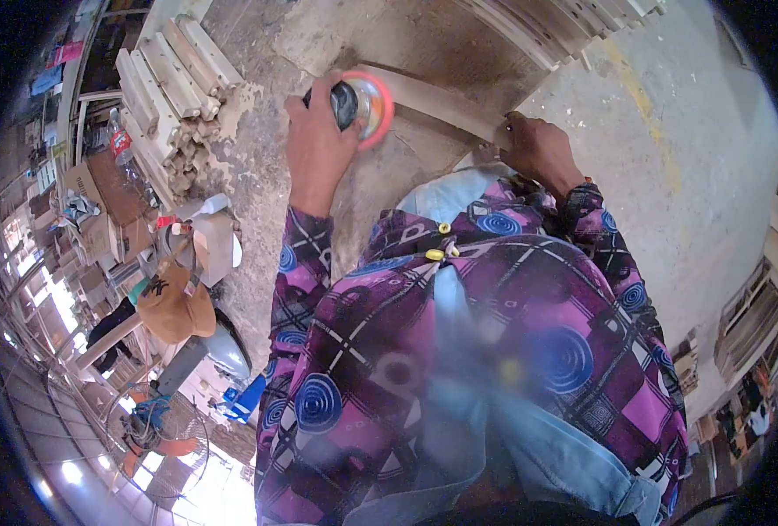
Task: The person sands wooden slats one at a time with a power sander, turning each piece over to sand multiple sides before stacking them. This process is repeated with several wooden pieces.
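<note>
One dusty concrete floor (687, 158) fills the view, with a stack of cut wood blocks (174, 79) well to the left of the long wooden strip (446, 103). That strip lies slanted ahead of the person's chest. The right hand (538, 151) is closed around the strip's right end, pinning it down. The left hand (317, 145) is wrapped round a small disc sander (367, 103), whose orange pad appears to meet the strip's left end. Sanding the strip's face looks to be the step in hand. By my judgement, a further pass along the strip calls for a firm hold at the pinned end and a flat pad.
</note>
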`<state>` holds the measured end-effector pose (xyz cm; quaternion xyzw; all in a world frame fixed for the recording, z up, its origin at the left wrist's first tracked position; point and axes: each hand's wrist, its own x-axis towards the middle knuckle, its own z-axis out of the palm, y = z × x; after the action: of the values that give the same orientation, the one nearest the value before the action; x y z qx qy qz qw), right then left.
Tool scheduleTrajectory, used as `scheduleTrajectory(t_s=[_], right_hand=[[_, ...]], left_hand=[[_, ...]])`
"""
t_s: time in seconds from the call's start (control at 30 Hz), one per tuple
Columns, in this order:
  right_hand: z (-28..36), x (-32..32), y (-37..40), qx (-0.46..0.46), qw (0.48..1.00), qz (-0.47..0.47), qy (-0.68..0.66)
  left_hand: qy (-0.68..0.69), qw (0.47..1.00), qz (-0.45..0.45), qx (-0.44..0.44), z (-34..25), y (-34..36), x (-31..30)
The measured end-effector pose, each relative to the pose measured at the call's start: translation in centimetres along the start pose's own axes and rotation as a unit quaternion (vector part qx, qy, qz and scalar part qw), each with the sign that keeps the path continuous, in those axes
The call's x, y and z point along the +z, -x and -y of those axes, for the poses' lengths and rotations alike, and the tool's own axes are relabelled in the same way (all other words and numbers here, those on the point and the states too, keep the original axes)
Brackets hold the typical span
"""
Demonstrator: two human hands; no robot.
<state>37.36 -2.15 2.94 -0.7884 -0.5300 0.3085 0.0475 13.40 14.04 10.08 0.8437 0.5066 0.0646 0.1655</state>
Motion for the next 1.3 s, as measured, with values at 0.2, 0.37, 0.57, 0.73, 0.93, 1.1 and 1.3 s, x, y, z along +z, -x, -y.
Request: scheduleTrajectory(t_s=[0.2, 0.37, 0.57, 0.73, 0.93, 1.1, 1.3], right_hand=[[-0.5, 0.8, 0.0, -0.013, 0.998, -0.048, -0.026], [-0.9, 1.2, 0.2, -0.023, 0.997, -0.062, -0.033], [-0.7, 1.1, -0.2, -0.012, 0.999, -0.045, -0.011], [-0.7, 1.2, -0.1, -0.027, 0.998, -0.061, -0.011], [-0.3, 0.3, 0.7, -0.033, 0.999, -0.031, -0.013], [2.0, -1.1, 1.8, -0.031, 0.999, -0.032, -0.014], [6.7, -2.9, 0.8, -0.136, 0.986, -0.084, -0.045]], left_hand=[[0.002, 0.999, 0.039, -0.003, -2.5, 1.5, 0.4], [0.002, 1.000, 0.021, 0.000, -0.9, 0.3, 0.3], [-0.006, 1.000, 0.028, 0.000, -1.6, 0.8, 0.0], [-0.008, 0.999, -0.028, 0.012, 0.6, -1.1, 0.2], [-0.081, 0.992, -0.058, -0.084, 4.3, -0.4, -2.9], [-0.062, 0.984, -0.094, -0.135, 9.9, 4.4, -2.4], [0.041, 0.974, -0.115, -0.192, 11.7, 8.2, -1.9]])
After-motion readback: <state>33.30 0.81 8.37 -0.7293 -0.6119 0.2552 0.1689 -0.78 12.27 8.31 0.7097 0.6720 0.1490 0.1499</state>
